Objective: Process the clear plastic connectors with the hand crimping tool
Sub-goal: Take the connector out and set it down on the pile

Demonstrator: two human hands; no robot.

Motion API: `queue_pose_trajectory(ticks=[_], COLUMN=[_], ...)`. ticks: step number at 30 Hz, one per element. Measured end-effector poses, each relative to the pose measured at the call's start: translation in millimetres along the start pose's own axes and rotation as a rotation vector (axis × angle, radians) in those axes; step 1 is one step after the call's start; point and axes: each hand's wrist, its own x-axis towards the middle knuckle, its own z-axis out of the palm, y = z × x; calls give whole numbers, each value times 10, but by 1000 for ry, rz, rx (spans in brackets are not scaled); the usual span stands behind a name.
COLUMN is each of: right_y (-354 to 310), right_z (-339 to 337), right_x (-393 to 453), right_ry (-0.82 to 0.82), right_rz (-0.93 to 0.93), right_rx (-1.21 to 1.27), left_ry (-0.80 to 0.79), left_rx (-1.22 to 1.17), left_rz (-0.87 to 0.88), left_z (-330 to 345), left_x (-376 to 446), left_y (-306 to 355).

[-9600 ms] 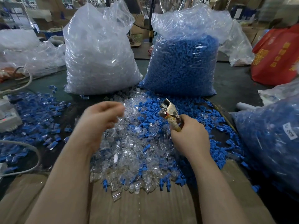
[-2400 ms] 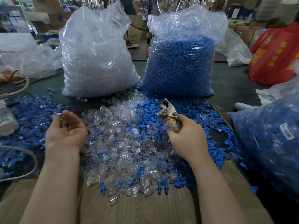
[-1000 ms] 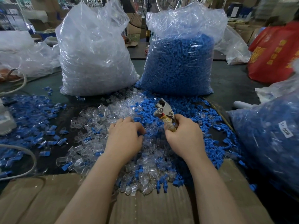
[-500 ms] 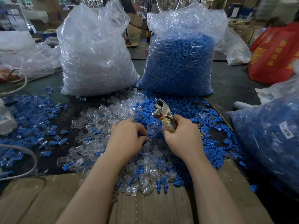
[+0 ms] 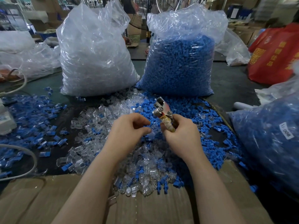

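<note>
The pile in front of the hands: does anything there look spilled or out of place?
Yes. Blue pieces lie mixed among the clear connectors, not sorted, and more blue ones are scattered far left over the table. Some connectors spill onto the cardboard.

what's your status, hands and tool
Right hand grips crimper, head up. Left hand curled over clear connectors, grasp unclear. Nothing blocking.

Glossy clear plastic connectors point(image 5: 90, 120) mix with matt blue plastic caps point(image 5: 208, 149). The crimping tool's shiny metal head point(image 5: 161, 107) tops a cloth-wrapped handle point(image 5: 168, 126). Matt brown corrugated cardboard point(image 5: 145, 210) covers the bench.
</note>
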Motion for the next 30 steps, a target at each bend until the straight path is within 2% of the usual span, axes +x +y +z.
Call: queue_pose_trajectory(ticks=[7, 18, 30], right_y=[-61, -47, -50], right_z=[-16, 8, 6], right_x=[-11, -2, 3], right_ry=[-61, -87, -96], right_rz=[-29, -66, -126], right_rx=[248, 308, 377], left_ry=[-38, 44, 46], left_rx=[-278, -287, -347], left_rz=[1, 69, 110], left_z=[-54, 15, -9], left_x=[-29, -44, -63], left_y=[91, 145, 176])
